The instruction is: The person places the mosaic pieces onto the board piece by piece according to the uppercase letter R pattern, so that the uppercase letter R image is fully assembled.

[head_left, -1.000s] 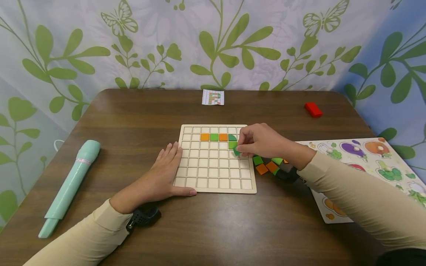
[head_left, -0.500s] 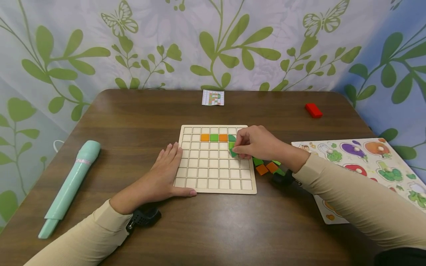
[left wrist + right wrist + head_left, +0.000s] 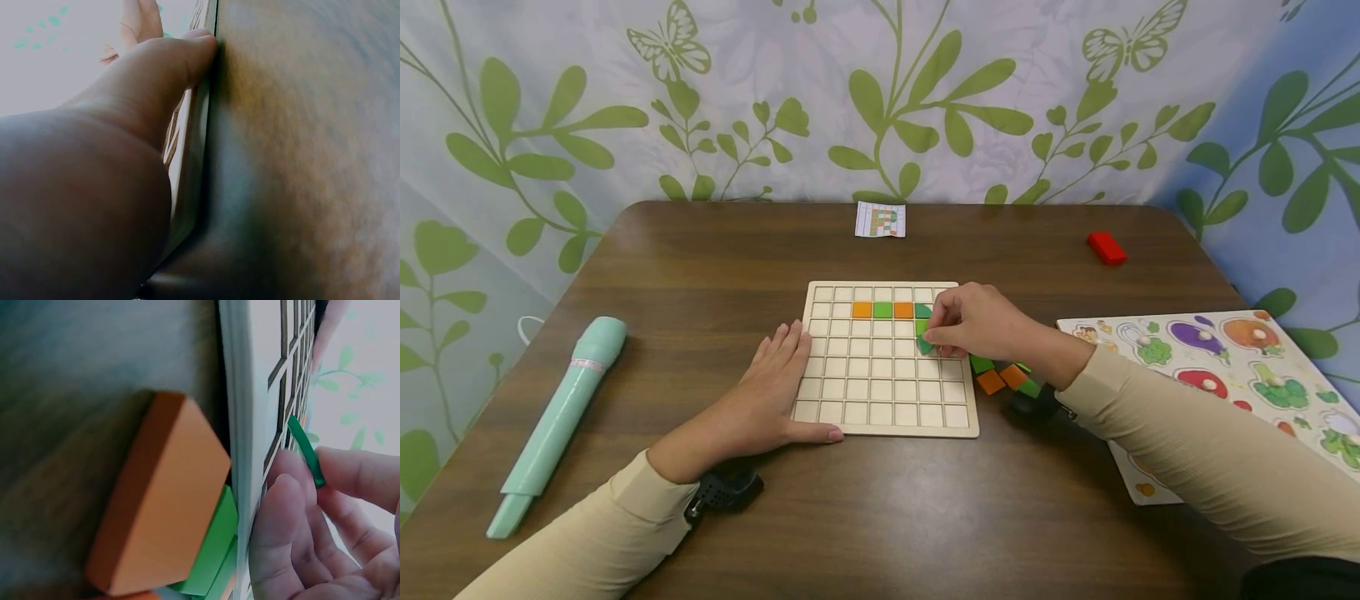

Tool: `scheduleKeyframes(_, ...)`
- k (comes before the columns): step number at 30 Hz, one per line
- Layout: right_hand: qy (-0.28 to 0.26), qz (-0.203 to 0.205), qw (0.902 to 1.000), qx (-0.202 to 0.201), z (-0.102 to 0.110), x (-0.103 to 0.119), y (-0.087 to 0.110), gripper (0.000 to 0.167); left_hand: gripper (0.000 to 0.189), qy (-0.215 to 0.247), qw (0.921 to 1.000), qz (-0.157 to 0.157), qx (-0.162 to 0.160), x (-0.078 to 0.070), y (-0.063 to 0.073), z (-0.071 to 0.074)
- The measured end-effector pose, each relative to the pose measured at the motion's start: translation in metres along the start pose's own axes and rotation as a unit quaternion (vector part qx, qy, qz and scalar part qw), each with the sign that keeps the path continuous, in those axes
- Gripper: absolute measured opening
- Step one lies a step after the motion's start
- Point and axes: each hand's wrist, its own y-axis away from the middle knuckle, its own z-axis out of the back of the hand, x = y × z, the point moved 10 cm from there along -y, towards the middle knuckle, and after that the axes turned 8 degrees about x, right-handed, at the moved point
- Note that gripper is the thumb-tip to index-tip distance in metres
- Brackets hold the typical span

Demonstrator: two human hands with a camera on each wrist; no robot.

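My left hand [image 3: 767, 396] lies against the left side of a pale wooden grid board [image 3: 865, 390], its thumb stretched along the front edge. In the left wrist view that thumb [image 3: 187, 59] touches the board's rim. Between thumb and fingertips my right hand [image 3: 988, 321] pinches a dark green tile [image 3: 924, 344], seen tilted on edge as a thin tile [image 3: 305, 450] in the right wrist view. It stands at the cell just below a light green tile [image 3: 922, 326]. Above sit orange and green square tiles [image 3: 882, 310] in a row, ending in a dark green rounded piece [image 3: 922, 311].
Several loose orange and green tiles [image 3: 990, 382] lie by the board's right edge, partly under the right wrist. A vegetable puzzle board [image 3: 1232, 367] is at the right, below the forearm. A mint-green microphone [image 3: 561, 429], a printed pattern card [image 3: 880, 220] and a red block [image 3: 1107, 248] are farther out.
My right hand has shifted slightly left with the dark green tile, bringing it under the light green one. Over the last half second it hardly moves. The left hand has stayed still.
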Motion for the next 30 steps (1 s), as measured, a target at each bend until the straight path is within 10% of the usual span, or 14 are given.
scheduleKeyframes(30,0.104,0.017,0.9927,-0.058,0.002,0.009,0.005,0.007,0.138,0.005,1.0000,0.002,0.007,0.001,-0.001,-0.001)
